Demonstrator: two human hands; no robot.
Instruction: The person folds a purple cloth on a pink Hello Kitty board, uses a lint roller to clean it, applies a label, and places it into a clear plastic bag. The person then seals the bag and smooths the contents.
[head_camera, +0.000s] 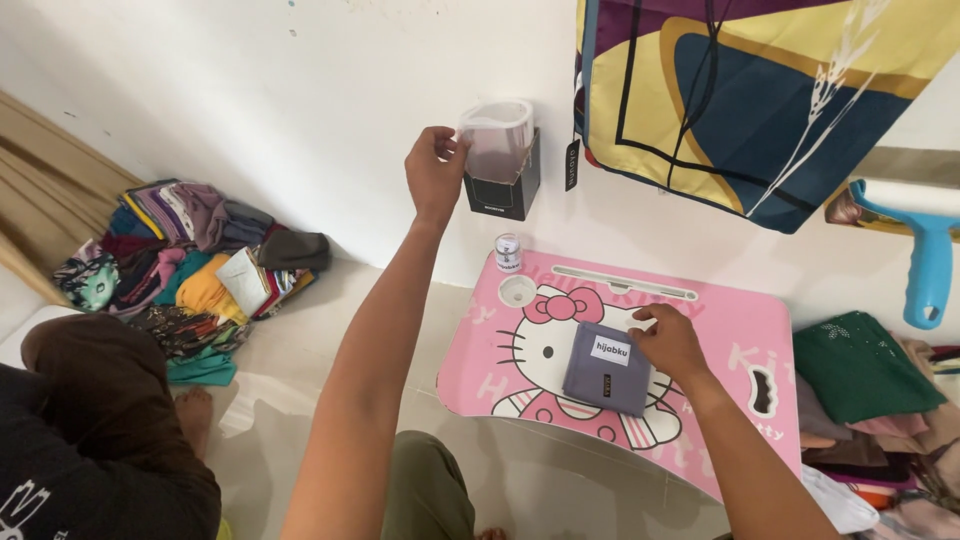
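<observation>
- Two hands are busy at once: the left hand (434, 170) is raised toward the wall, fingers closed on the rim of a clear plastic container (497, 138) that sits at the top of a small black box (505, 185).
- The right hand (668, 342) lies loosely open, fingertips pressing on the upper right corner of a folded grey-purple cloth packet (606, 368), which rests near the middle of the pink cartoon-cat counter (735, 330).
- To handle this well, I judge the packet should stay pinned flat, since it looks light and could slide on the smooth top.
- The container looks thin-walled, so a gentle pinch at the rim, kept level, seems wisest.
- A small white jar (508, 252) stands at the counter's far left corner, right under the raised arm; an elbow dropped carelessly could knock it.
- Piled folded clothes (190, 265) lie on the floor to the left, well apart.
</observation>
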